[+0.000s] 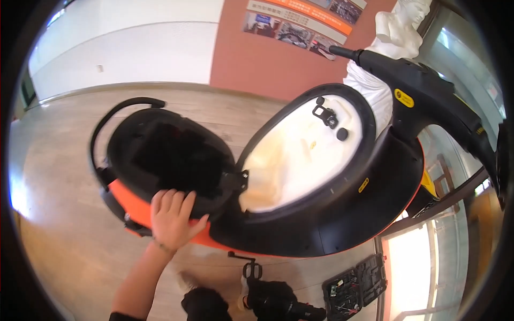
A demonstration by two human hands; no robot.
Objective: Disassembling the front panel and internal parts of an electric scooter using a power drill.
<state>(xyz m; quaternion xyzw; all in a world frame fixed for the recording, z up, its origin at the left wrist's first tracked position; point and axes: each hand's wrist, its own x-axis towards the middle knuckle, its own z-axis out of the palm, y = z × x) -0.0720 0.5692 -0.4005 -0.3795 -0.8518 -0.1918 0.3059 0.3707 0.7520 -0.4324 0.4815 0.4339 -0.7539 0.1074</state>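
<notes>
A scooter's black seat (pixel 174 155) is tipped back over the orange rear body (pixel 131 206). Its hinge (pixel 243 181) joins it to the storage well. My left hand (pixel 174 216) lies against the near edge of the seat, fingers stretched over the black rim and thumb held apart. The white storage bucket (pixel 300 155) is exposed in front of the seat, ringed by a black rim. Inside its front end sit a black latch fitting (pixel 325 115) and a round black cap (pixel 342 134). My right hand does not show.
A black grab rail (pixel 115 112) curves behind the seat; handlebars (pixel 428 85) rise at the right. An open black tool case (pixel 348 289) lies on the floor near a kick pedal (pixel 251 267). A white statue (pixel 399 27) stands by the red wall (pixel 241 64).
</notes>
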